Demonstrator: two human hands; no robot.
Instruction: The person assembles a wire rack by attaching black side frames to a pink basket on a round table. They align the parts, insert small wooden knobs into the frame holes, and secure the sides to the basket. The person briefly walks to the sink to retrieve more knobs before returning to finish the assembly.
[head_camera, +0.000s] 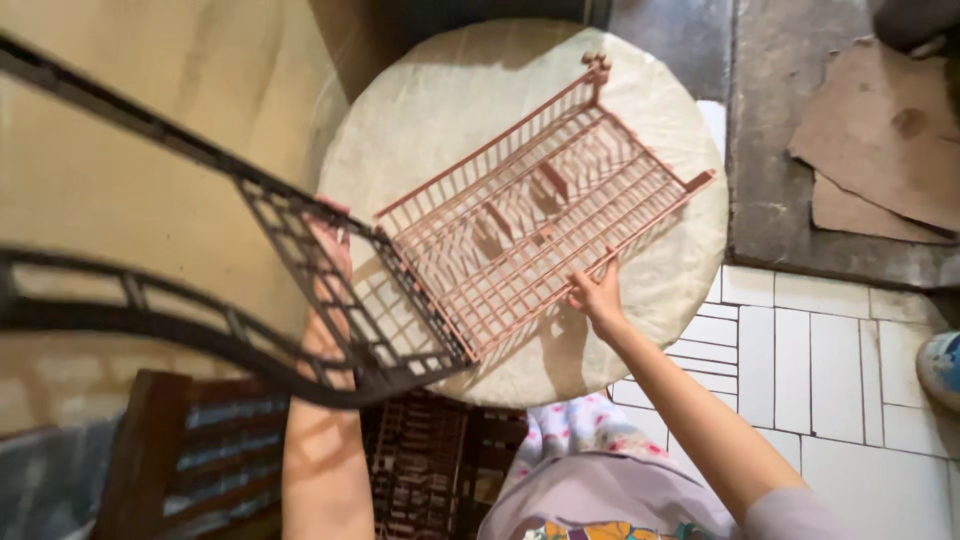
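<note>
A pink plastic rack tray (540, 210) with slotted bars lies tilted on a round pale tabletop (440, 90). My right hand (596, 296) pinches the tray's near long edge. My left hand (330, 260) grips a dark brown lattice side panel (340, 300), held upright against the tray's left end. The panel stretches far to the upper left and partly hides my left hand's fingers.
A dark wooden chair (180, 450) and more dark rack parts (430, 470) sit below the table. White floor tiles (830, 370) lie at the right, with a grey slab (770, 150) and brown cardboard pieces (880, 140) beyond. A yellowish wall (120, 190) stands to the left.
</note>
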